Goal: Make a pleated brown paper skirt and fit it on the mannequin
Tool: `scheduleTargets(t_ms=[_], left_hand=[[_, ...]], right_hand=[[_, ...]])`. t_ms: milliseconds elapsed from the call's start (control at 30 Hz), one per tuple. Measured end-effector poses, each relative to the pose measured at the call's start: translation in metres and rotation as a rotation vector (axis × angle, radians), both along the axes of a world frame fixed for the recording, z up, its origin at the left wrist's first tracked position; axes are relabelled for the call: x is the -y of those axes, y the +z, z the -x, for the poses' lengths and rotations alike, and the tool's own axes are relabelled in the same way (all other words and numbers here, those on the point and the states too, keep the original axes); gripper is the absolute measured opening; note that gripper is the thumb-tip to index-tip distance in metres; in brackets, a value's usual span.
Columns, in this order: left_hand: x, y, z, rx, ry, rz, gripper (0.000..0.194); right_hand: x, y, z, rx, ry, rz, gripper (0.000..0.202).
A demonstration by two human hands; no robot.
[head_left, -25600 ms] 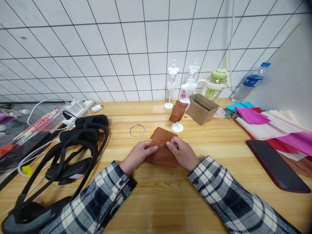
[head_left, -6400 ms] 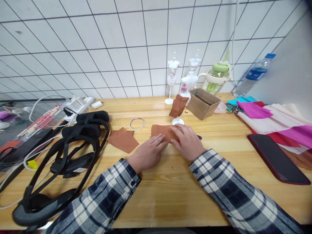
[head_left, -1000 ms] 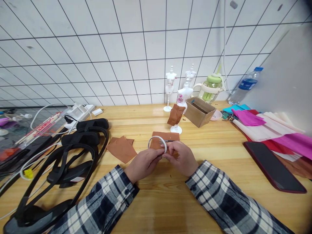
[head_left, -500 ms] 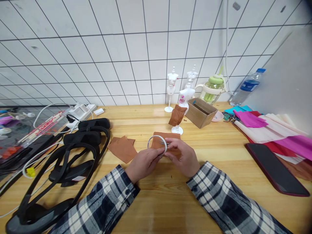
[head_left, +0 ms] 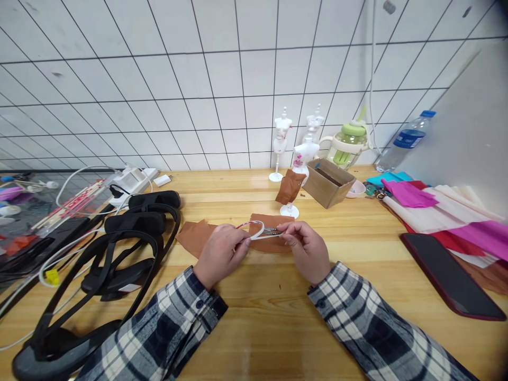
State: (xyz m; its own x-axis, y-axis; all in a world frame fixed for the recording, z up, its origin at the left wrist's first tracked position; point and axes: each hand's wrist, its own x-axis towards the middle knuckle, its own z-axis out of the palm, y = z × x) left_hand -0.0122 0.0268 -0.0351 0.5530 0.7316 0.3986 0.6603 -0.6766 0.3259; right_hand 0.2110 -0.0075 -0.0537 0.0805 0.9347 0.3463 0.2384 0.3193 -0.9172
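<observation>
My left hand (head_left: 223,253) pinches a looped white tape (head_left: 257,235) with reddish marks on one side, which looks like a tape measure. From the loop a straight stretch runs right to my right hand (head_left: 308,251), whose fingertips are closed on its end. Below the tape lies a rectangular piece of brown cloth (head_left: 273,246). A small grey metal thing with two prongs (head_left: 272,231) shows near my right fingertips; whether it is held I cannot tell. Beside my left hand is another brown cloth piece (head_left: 192,239), partly covered by the hand.
Several small white mannequins (head_left: 281,132) stand at the back, one draped with brown cloth (head_left: 289,186). Near them are a cardboard box (head_left: 329,188) and a green-lidded jug (head_left: 351,140). A phone (head_left: 450,275) and coloured fabrics lie right; black headsets (head_left: 130,248) and cables lie left.
My hands have moved apart. The round white loop has been drawn flatter, and a straight length of tape now stretches between my hands. My left hand covers more of the left cloth.
</observation>
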Motion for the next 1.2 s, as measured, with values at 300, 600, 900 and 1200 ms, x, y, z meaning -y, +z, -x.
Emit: scheduleTargets(t_ms=[300,600,900,1200], left_hand=[[0.003,0.001,-0.007,0.311,0.149,0.184,0.028],[-0.029,-0.003,0.024,0.614,0.477,0.086,0.031],[-0.029,-0.022,0.023,0.102,0.223,0.03,0.051],[-0.001,-0.002,0.0,0.176,0.021,0.044,0.022]], right_hand=[[0.009,0.007,0.009,0.19,0.05,-0.177,0.019],[0.008,0.007,-0.001,0.074,-0.019,-0.163,0.016],[-0.002,0.002,-0.002,-0.075,0.397,0.118,0.025],[-0.004,0.0,-0.002,-0.047,0.282,0.092,0.025]])
